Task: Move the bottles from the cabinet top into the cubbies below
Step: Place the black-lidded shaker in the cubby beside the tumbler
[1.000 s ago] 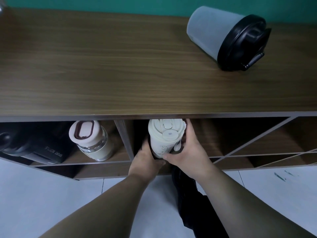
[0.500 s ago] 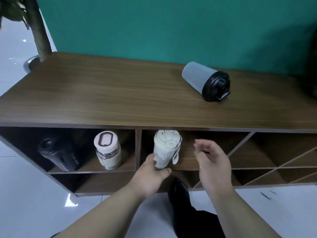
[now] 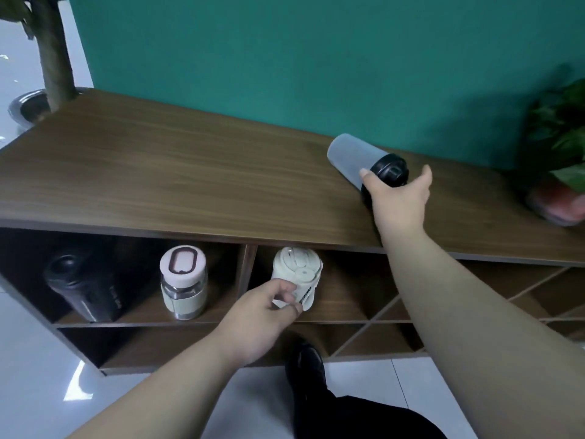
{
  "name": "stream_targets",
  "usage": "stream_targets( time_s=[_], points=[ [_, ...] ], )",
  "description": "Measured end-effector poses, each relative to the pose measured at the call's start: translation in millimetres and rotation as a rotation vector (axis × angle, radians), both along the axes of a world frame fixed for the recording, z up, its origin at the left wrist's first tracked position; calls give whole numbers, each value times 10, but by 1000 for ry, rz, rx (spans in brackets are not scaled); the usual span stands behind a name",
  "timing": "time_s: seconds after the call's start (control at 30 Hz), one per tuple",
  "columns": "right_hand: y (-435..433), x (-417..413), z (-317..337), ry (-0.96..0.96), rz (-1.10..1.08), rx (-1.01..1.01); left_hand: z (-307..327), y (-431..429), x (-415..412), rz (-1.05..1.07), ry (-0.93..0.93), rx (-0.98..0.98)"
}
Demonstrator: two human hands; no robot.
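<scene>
A grey bottle with a black lid [image 3: 351,156] lies on its side on the wooden cabinet top [image 3: 177,172], right of the middle. My right hand [image 3: 399,198] is at its lid end, with the thumb on the grey body and the fingers spread past the lid, not closed around it. A cream bottle [image 3: 299,267] stands in the middle cubby. My left hand [image 3: 262,315] is in front of its lower part, fingers loosely curled and just touching it. A glass bottle with a pink lid [image 3: 183,280] and a black bottle [image 3: 85,289] stand in the left cubby.
Right of the cream bottle are cubbies with diagonal dividers [image 3: 380,315]. A lower shelf [image 3: 152,346] runs beneath. A potted plant [image 3: 560,160] stands at the right end of the top and a tree trunk [image 3: 53,55] at the far left. My black shoe [image 3: 305,365] is by the cabinet base.
My right hand has left the cream bottle and risen to the grey bottle on the top. My left hand has loosened on the cream bottle. The camera has pulled back and up.
</scene>
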State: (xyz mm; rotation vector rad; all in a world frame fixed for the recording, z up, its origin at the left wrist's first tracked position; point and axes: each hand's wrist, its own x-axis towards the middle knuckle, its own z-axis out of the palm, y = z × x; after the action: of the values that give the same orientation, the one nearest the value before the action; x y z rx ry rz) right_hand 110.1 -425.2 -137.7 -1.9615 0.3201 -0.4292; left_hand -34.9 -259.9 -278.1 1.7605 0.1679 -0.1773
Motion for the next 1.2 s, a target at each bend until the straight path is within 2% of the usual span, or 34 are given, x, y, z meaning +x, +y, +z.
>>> stream_targets(
  time_s=[0.13, 0.33, 0.5, 0.63, 0.73, 0.83, 0.9, 1.0, 1.1, 1.2],
  points=[
    [98, 285, -17, 43, -47, 172, -73, 32, 32, -44, 8, -7],
    [83, 231, -65, 13, -16, 142, -44, 44, 35, -44, 6, -25],
    [-161, -349, -87, -77, 233, 190, 29, -63, 7, -30, -21, -190],
    [-640, -819, -148, -157, 520, 324, 84, -163, -55, -90, -44, -366],
    [-1031, -1028, -248, -128, 681, 251, 37, -258, -65, -174, -21, -449],
    [-1270, -1082, -395, -7, 787, 30, 1, -414, -66, -266, 41, -381],
    [-1309, -1076, -499, 70, 854, -132, -29, -570, -56, -313, 83, -259],
    [-1248, -1020, -682, 143, 919, -255, -271, -850, 34, -268, 50, -74],
    [-1211, -969, -958, 204, 809, -215, -560, -1084, 162, -140, 42, -34],
    [-1208, -878, -1250, 300, 617, -47, -747, -1272, 318, -33, 41, -20]
  ],
)
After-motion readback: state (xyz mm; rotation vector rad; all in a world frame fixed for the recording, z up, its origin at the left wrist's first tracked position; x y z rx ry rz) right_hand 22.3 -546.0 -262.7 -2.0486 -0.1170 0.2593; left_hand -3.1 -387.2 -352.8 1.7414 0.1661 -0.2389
